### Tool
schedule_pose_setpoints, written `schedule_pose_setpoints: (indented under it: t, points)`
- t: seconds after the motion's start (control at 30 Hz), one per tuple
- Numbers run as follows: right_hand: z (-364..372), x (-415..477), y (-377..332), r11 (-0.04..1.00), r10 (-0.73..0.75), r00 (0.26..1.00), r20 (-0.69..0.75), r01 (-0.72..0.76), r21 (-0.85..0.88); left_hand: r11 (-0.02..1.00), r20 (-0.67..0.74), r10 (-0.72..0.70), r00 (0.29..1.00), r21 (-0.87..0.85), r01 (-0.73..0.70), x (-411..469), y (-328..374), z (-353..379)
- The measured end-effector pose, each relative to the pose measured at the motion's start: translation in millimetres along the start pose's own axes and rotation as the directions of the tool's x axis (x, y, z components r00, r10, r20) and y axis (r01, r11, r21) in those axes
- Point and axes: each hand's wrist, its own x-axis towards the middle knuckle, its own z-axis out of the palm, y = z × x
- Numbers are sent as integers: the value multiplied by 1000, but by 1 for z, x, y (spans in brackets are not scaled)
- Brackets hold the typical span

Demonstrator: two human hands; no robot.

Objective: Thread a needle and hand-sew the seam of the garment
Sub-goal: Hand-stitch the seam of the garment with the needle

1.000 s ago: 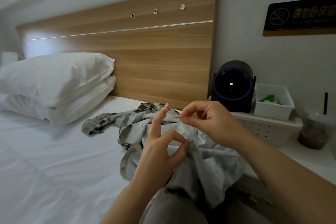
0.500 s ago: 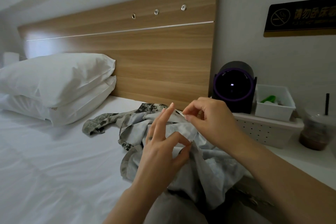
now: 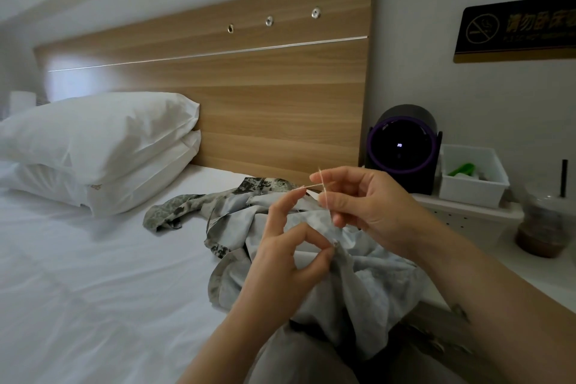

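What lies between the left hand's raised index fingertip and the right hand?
Head view: a thin pale thread spans that gap, left hand to right hand, above the garment.

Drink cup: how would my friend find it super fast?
Start at the wooden headboard and look right along the white side table, past the black round gadget and white bin. The drink cup stands at the far right: clear plastic, brown drink, black straw.

dim soft light, glare on headboard (image 3: 67, 78), curved edges
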Motion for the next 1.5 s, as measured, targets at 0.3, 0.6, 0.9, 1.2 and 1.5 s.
schedule_pose_setpoints:
  t: [0.3, 0.6, 0.9, 1.2, 1.5]
  points:
    - [-15, 2, 1, 956, 87, 988, 128, -119, 267, 985, 16, -128, 992, -118, 129, 4, -4, -5]
    - [-11, 7, 2, 954, 59, 994, -86, -31, 299, 782, -23, -380, 925, -542, 307, 21, -5, -6]
    - [-2, 4, 0, 887, -286, 867, -408, 79, -454, 684, -96, -574, 813, -602, 412, 44, -21, 2]
    - [-5, 2, -25, 906, 160, 872, -463, 57, 421, 723, -44, -581, 813, -486, 491, 50, -29, -2]
    - [8, 5, -38, 953, -72, 892, -447, 194, 232, 800, -127, -559, 819, -340, 494, 52, -28, 2]
